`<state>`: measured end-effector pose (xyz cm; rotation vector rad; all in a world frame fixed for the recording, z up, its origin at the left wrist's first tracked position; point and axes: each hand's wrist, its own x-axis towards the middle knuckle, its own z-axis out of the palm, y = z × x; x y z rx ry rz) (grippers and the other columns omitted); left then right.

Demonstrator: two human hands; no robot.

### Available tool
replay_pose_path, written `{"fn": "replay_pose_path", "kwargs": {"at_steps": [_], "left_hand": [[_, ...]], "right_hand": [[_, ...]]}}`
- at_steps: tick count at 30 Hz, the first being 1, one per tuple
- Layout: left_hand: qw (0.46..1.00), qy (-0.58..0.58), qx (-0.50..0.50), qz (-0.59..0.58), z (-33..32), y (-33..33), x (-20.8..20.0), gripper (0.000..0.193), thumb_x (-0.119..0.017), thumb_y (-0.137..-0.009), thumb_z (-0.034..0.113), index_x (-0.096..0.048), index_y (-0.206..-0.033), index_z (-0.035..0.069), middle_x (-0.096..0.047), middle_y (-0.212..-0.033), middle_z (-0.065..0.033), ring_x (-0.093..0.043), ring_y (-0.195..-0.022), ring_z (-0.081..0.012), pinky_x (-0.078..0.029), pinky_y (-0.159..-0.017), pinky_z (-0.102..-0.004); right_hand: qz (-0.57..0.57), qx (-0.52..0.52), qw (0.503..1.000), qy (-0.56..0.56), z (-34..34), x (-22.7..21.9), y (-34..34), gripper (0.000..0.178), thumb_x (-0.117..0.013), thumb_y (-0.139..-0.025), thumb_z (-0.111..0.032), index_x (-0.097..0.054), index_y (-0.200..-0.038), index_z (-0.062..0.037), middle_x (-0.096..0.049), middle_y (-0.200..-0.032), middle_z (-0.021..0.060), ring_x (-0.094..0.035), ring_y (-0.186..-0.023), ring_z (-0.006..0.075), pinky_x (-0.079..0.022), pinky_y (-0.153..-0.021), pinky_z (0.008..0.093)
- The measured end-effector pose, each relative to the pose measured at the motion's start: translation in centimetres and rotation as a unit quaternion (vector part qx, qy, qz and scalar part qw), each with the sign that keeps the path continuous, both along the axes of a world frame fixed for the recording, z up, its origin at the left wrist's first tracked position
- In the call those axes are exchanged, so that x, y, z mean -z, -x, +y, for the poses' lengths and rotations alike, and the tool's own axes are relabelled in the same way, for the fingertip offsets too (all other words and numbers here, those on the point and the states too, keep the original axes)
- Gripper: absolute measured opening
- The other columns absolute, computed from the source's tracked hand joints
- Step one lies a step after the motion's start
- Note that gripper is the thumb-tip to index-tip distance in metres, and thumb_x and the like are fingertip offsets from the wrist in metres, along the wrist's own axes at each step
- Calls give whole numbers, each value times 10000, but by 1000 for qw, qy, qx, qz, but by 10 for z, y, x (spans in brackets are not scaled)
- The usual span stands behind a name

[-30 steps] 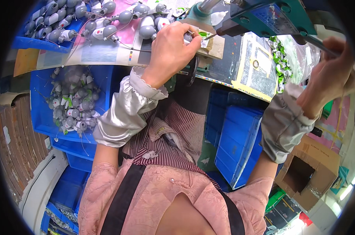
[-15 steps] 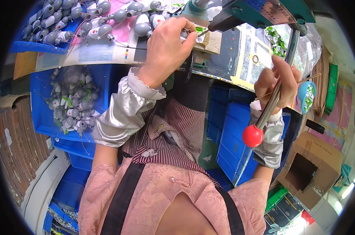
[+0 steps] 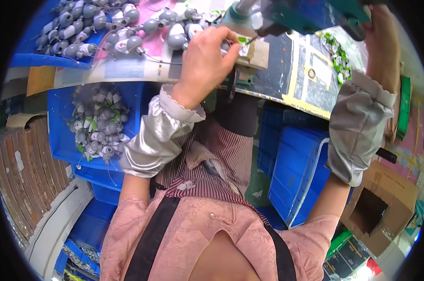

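My left hand (image 3: 208, 63) is closed in a pinch at the wooden block (image 3: 258, 54) under the press. Between its fingertips is a small grey-and-white bulb-shaped piece (image 3: 225, 46), mostly hidden by the fingers. A bit of green-and-white material (image 3: 243, 40) lies just beside the fingertips, under a thin metal tip on the press. At the upper right my right hand (image 3: 380, 33) is raised beside the green press head (image 3: 310, 16). Its fingers run out past the top edge of the picture, so their grip is hidden. Grey-and-white bulb-shaped pieces with wires (image 3: 127, 44) lie left of my left hand.
A blue tray (image 3: 48, 61) of similar pieces stands at the upper left. Below the bench edge, a blue bin (image 3: 62, 147) holds more. Green-and-white bits (image 3: 338, 56) lie on the right of the bench. A blue crate (image 3: 291, 173) and a cardboard box (image 3: 394, 187) stand lower right.
My right hand has moved up and to the right, from the red-knobbed lever's shaft to beside the press head. The lever and knob have swung out of sight. My left hand keeps its pinch.
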<state>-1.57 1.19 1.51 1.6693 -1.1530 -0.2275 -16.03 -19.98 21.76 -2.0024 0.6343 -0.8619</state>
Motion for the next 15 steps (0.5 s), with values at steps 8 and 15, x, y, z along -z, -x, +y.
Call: {"fn": "replay_pose_path", "kwargs": {"at_steps": [8, 15], "left_hand": [[993, 57, 32, 98, 16, -22, -38, 160, -680, -851, 158, -676, -903, 7, -686, -789, -186, -700, -759, -325, -536, -715, -387], [987, 73, -48, -136, -12, -65, -22, 265, -687, -879, 168, -599, -1072, 10, -637, -994, -173, -591, -1063, -373, -470, -914, -442]], "right_hand": [[-196, 258, 945, -53, 71, 109, 33, 454, -443, -1079, -328, -677, -844, -18, -442, -588, -30, -350, -501, 68, -274, -486, 240], [36, -1, 963, 266, 202, 175, -24, 299, -692, -883, -55, -624, -1158, 41, -628, -1118, 207, -597, -1003, 364, -486, -879, 419]]}}
